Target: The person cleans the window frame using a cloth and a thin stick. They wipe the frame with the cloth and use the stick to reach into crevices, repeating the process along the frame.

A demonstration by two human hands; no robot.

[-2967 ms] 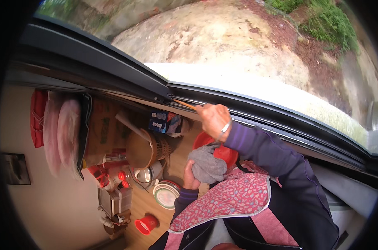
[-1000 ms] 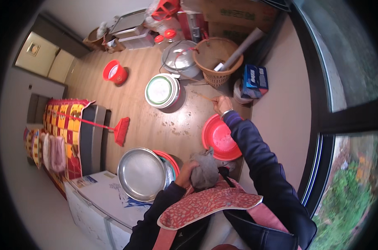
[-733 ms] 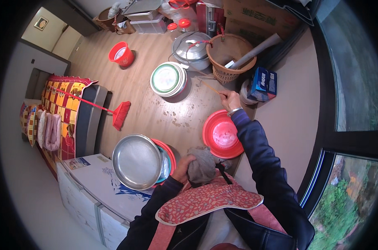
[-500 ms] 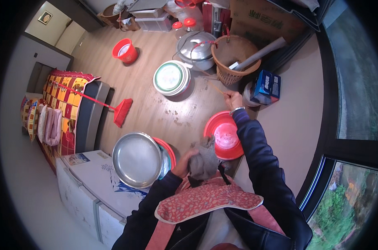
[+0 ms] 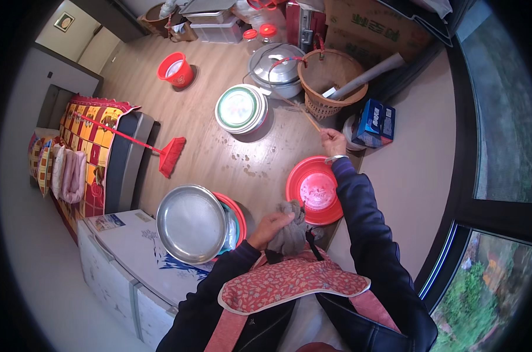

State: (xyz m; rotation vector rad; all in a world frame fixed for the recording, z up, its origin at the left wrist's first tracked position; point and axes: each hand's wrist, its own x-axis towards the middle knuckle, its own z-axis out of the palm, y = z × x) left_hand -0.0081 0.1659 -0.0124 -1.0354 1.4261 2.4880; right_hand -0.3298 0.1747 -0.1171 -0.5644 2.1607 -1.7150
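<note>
My left hand (image 5: 270,230) is closed on a bunched grey cloth (image 5: 290,234), held in front of my red patterned apron (image 5: 295,287). Farther forward, my right hand (image 5: 334,142) pinches the end of a thin, light wooden stick (image 5: 310,119). From my fingers the stick slants away to the upper left, toward the foot of a wicker basket (image 5: 320,108); I cannot tell whether its far end touches anything. Below my right wrist, a red plastic basin (image 5: 297,189) sits on the floor, partly covered by the sleeve.
Stacked round containers (image 5: 240,108) and a lidded metal pot (image 5: 276,66) stand ahead, by wet spots on the floor. A metal basin (image 5: 191,224) rests on a white cabinet (image 5: 125,234) at left. A blue box (image 5: 376,124) is by the right wall; a red broom (image 5: 171,157) leans left.
The cloth in my left hand has become more bunched, and that hand has turned over its top. My right hand has shifted slightly right, and more of the stick shows.
</note>
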